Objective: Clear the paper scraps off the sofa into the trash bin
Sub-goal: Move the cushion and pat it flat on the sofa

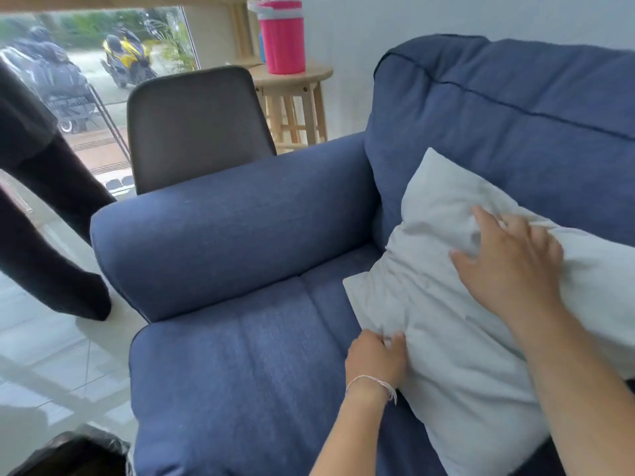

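**A:** Item: paper scraps. Count?

**B:** None visible on the blue sofa (240,355); the bare seat showed only fabric. Any left were presumably under the white pillow (446,304), though that was hidden.

**A:** Trash bin?

**B:** One, probably: a dark, bag-lined rim (79,451) at the lower left corner, on the floor just beside the sofa's front.

**A:** Hands?

**B:** Two. Left hand (376,360) had fingers curled, pinching the pillow's lower edge. Right hand (512,266) lay on the pillow's top, fingers spread wide, pressing into it.

**A:** Step in hand?

**B:** Judged: shifting the pillow to check beneath. Next move called for lifting it clear, then picking up whatever showed.

**A:** Other entries?

**B:** One grey chair (196,128), one wooden stool (295,97), one pink container (281,39), one dark-clothed bystander (44,207).
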Available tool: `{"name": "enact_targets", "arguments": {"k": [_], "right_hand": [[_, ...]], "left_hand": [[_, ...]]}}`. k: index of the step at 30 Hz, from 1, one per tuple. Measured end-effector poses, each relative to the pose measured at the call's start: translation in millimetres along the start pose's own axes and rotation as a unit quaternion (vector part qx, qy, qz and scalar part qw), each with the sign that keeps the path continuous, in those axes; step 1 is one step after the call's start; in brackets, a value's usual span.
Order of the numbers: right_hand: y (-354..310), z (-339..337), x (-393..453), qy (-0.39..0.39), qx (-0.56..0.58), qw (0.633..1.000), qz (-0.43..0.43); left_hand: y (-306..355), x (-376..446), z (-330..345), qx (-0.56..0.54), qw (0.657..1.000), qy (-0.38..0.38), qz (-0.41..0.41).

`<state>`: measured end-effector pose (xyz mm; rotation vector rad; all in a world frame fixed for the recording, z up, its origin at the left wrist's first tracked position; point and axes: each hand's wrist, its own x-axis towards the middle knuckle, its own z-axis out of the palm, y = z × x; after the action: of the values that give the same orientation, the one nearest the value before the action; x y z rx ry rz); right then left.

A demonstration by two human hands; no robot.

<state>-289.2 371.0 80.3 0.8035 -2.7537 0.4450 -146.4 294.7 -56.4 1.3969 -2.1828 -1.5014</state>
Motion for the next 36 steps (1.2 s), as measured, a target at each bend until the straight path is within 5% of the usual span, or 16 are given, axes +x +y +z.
{"name": "enact_targets", "arguments": {"k": [3, 9, 13, 19, 21, 23, 25, 30, 36], "right_hand": [[-4, 5, 1, 0.010, 0.027, 0.999, -0.029], [-26, 5, -2, 0.054, 0.131, 0.985, -0.098], [-55, 1, -6, 0.031, 0.337, 0.935, -0.107], [-150, 33, -22, -0.055, 0.547, 0.825, -0.133], [-181, 59, -21, -0.092, 0.526, 0.832, -0.150], [-205, 85, -22, -0.123, 0.429, 0.879, -0.169], [-224, 100, -23, -0.076, 0.354, 0.905, -0.225], [-271, 120, 2, 0.012, 0.274, 0.865, -0.421], [-286, 163, 54, 0.044, 0.200, 0.870, -0.448]], "left_hand": [[-2, 5, 7, -0.012, 0.999, 0.019, 0.036], [-10, -14, -21, -0.227, 0.968, 0.085, 0.057], [-11, -31, -87, -0.253, 0.926, 0.262, 0.100], [-29, -38, -208, -0.105, 0.845, 0.504, 0.145], [-40, -35, -239, -0.058, 0.848, 0.517, 0.103], [-50, -30, -258, -0.010, 0.857, 0.511, 0.056], [-54, -23, -269, 0.092, 0.840, 0.527, 0.086], [-37, 11, -277, 0.253, 0.841, 0.466, 0.107], [-51, 68, -285, 0.337, 0.831, 0.436, 0.078]]}}
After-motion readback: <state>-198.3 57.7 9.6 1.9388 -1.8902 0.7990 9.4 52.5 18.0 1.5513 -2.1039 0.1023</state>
